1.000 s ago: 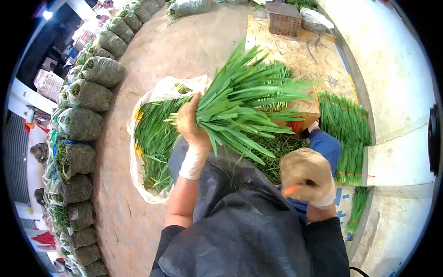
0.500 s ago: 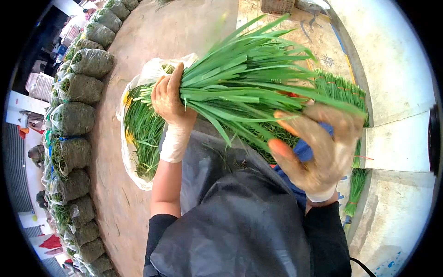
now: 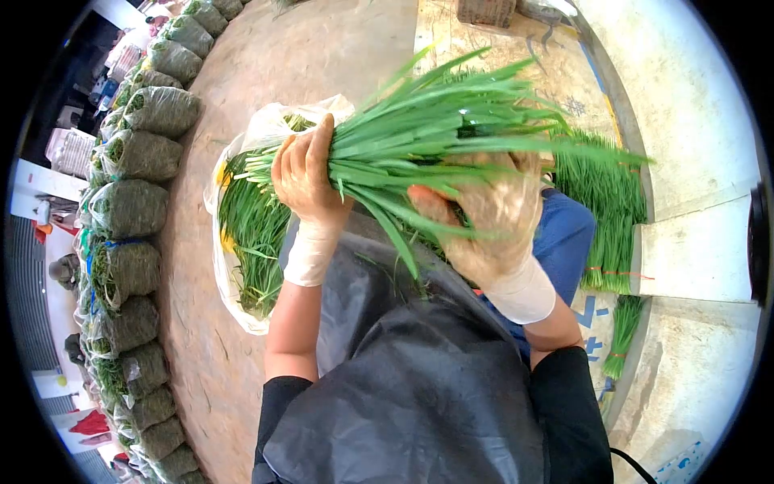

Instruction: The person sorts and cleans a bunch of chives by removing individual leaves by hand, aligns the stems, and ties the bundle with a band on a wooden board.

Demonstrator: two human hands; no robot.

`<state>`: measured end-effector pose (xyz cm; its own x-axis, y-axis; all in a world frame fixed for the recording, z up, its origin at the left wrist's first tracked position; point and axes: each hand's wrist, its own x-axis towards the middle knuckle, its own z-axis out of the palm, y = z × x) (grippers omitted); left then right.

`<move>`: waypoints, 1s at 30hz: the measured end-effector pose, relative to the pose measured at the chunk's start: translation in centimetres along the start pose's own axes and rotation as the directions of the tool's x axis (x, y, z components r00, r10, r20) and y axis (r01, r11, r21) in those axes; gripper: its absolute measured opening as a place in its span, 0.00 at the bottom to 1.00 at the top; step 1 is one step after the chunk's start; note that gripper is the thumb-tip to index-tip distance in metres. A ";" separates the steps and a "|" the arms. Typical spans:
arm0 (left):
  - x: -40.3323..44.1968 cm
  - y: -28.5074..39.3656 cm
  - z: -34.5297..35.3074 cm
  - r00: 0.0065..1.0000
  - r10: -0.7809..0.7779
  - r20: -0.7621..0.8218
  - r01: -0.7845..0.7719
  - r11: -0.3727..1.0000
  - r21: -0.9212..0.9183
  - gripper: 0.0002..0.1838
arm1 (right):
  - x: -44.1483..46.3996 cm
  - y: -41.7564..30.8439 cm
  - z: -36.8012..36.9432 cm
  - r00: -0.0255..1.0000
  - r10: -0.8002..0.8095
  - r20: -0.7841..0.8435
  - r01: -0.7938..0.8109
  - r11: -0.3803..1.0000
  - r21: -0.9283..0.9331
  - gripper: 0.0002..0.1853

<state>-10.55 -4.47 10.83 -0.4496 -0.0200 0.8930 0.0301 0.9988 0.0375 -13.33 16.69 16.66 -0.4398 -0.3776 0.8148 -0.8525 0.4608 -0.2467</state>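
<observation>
My left hand (image 3: 308, 176), in a stained glove, is wrapped round the pale stem ends of a large bunch of green leaves (image 3: 427, 137). The leaves fan out to the right. My right hand (image 3: 488, 218), also gloved, is blurred beside the leafy part, its thumb and fingers apart and the leaves passing between or behind them. Below my left hand stands an open white bag (image 3: 216, 234) with more loose greens inside. A dark apron (image 3: 411, 387) covers my lap.
Several stuffed bags of greens (image 3: 133, 208) line the left side. Tied bundles of greens (image 3: 601, 218) lie at the right beside a pale wall (image 3: 693, 258). A brown box (image 3: 485, 11) sits on a wooden board (image 3: 556, 60) at the top.
My right hand has moved left from the right side to the leaves. The bunch, first held up at a steeper slant, now lies more level in my left hand, and the view has shifted.
</observation>
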 end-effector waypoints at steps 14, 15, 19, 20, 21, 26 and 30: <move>2.7 3.8 -0.2 0.975 0.207 0.078 -0.198 0.974 -0.108 0.25 | -4.7 0.0 -3.8 0.985 0.113 -0.129 -0.113 0.994 0.006 0.11; 2.6 4.1 0.2 0.969 0.213 0.126 -0.205 0.976 -0.077 0.26 | -4.9 0.2 -3.6 0.968 0.157 -0.194 -0.169 0.985 -0.047 0.11; 1.6 3.1 0.8 0.920 0.138 0.366 -0.131 0.990 -0.045 0.31 | -4.2 3.5 -5.6 0.846 0.386 -0.367 -0.354 0.922 0.155 0.12; 1.0 2.3 0.7 0.912 0.079 0.402 -0.083 0.997 -0.007 0.32 | -4.2 3.9 -6.0 0.875 0.403 -0.267 -0.345 0.908 0.239 0.12; 0.7 1.6 0.3 0.923 0.081 0.377 -0.096 0.995 0.023 0.32 | -4.0 4.4 -6.4 0.895 0.416 -0.163 -0.351 0.880 0.321 0.13; 1.5 -0.7 -1.5 0.943 0.203 0.263 -0.234 0.968 0.094 0.33 | -2.5 3.9 -8.4 0.890 0.392 0.231 -0.433 0.887 0.159 0.15; 2.9 -0.5 -2.8 0.934 0.291 0.207 -0.318 0.942 0.110 0.27 | 0.4 0.6 -8.0 0.933 0.354 -0.058 -0.316 0.888 0.334 0.10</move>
<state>-9.41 -5.19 14.62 -0.5956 0.2813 0.7524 0.0729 0.9518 -0.2980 -11.79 23.27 21.08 -0.6963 -0.1426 0.7034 -0.7120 0.2601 -0.6522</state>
